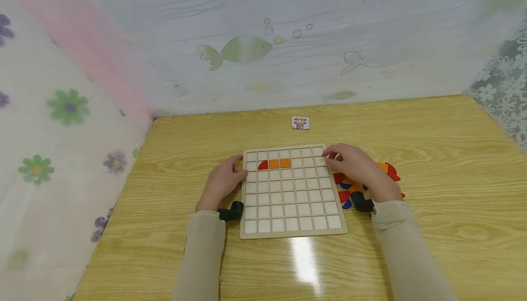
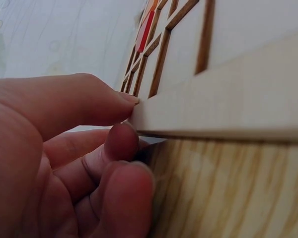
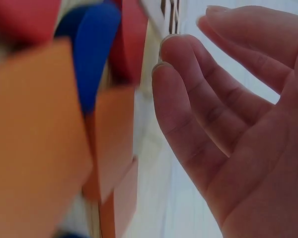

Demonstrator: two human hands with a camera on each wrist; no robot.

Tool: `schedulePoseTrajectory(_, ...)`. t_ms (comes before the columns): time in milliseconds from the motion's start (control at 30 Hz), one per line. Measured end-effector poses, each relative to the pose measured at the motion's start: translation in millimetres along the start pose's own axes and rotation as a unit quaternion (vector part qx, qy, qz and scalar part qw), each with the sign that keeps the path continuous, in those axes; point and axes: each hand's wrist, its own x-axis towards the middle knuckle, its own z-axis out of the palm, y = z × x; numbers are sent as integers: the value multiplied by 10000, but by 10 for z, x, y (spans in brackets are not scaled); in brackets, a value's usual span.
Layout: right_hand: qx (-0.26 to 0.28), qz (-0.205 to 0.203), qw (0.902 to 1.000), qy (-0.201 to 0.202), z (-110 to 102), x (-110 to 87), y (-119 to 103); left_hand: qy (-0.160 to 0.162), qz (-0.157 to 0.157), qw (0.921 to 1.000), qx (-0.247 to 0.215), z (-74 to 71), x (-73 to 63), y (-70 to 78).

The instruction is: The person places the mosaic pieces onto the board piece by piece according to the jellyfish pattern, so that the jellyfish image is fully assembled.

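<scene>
Head: the board (image 1: 294, 197) lies on the desk (image 1: 164, 246); a brushing wrist could scatter the pieces (image 1: 343, 196) beside it. Left wrist: the left hand (image 2: 74, 148) pinches its rim; tugging could unseat the red tile (image 2: 145, 32). Right wrist: the right hand (image 3: 253, 134), fingers loosely bent, holds nothing.
</scene>
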Motion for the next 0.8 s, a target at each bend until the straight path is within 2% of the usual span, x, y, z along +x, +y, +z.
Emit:
schedulePoseTrajectory(500,92,205,9997,-14,-221,-186,274,-38,72,10000,48,9,9,-13)
schedulePoseTrajectory(667,38,306,9994,-142,-305,-258,364,-17,50,10000,45,9,11,-14)
schedulePoseTrajectory(800,-12,202,9993,-316,-360,-302,411,-23,38,10000,13,2,5,-14)
